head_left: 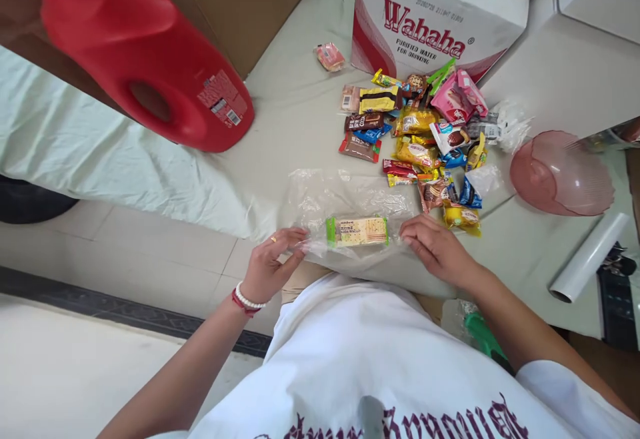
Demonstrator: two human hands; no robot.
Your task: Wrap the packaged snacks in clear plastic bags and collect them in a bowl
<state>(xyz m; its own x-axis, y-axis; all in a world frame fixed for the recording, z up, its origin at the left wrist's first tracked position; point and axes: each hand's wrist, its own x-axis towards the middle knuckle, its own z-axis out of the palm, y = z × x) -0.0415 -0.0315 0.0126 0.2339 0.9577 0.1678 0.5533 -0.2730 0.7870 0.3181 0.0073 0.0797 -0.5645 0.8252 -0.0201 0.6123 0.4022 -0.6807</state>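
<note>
A sheet of clear plastic film [315,199] lies spread at the near edge of the table. On it rests a soda biscuit packet [361,231] with green ends. My left hand [274,259], with a ring and a beaded bracelet, pinches the film's near left edge. At the film's right side, my right hand [436,247] grips it between thumb and fingers, close to the packet's right end. Neither hand touches the packet itself. Just beyond the film sits a heap of small wrapped snacks [415,122].
A white Wahaha water carton [435,26] stands behind the snacks. To the right are a pink transparent bowl [560,172] and a white roll [590,257]. At the left rises a large red jug [165,46]. A pink wrapped snack [330,57] lies apart near the carton.
</note>
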